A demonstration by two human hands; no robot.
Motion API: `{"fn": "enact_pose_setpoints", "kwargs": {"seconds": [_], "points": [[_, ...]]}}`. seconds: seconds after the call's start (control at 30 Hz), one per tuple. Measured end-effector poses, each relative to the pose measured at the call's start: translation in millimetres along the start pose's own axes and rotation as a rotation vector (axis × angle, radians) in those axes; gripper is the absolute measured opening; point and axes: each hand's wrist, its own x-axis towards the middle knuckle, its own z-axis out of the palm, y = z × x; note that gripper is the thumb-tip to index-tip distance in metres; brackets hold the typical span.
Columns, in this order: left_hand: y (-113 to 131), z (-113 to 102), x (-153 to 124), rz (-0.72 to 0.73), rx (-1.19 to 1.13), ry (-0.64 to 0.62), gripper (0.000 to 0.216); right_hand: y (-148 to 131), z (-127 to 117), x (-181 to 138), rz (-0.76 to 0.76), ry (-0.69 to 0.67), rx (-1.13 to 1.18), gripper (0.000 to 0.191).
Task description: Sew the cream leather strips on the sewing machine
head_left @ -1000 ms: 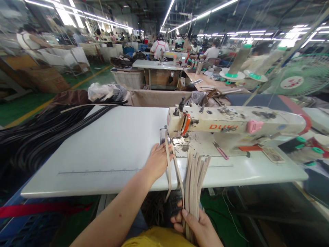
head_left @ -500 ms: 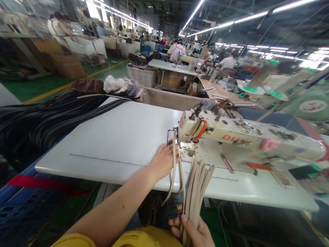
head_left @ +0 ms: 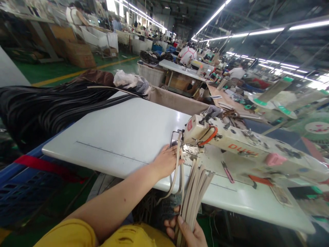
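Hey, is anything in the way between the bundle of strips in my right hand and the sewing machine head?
Nothing visible blocks the gap between the bundle of strips and the sewing machine head. Your left hand, crossed by a loose strip, lies just left of that gap; pink snips lie to the right.

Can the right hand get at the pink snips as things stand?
Probably not readily: the right hand grips a bundle of beige strips, though the pink snips lie uncovered nearby.

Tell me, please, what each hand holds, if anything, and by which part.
The right hand grips a bundle of beige strips, low on its visible length; whether the left hand grips anything cannot be told.
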Motion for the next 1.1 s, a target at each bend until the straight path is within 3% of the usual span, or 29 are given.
{"fn": "enact_pose_setpoints", "kwargs": {"seconds": [0.53, 1.1], "points": [[-3, 8, 0, 0.044, 0.019, 0.034, 0.035, 5, 2, -1, -0.026, 0.004, 0.008, 0.056], [-3, 1, 1, 0.022, 0.048, -0.015, 0.034, 15, -8, -22, -0.030, -0.025, -0.013, 0.059]]}}
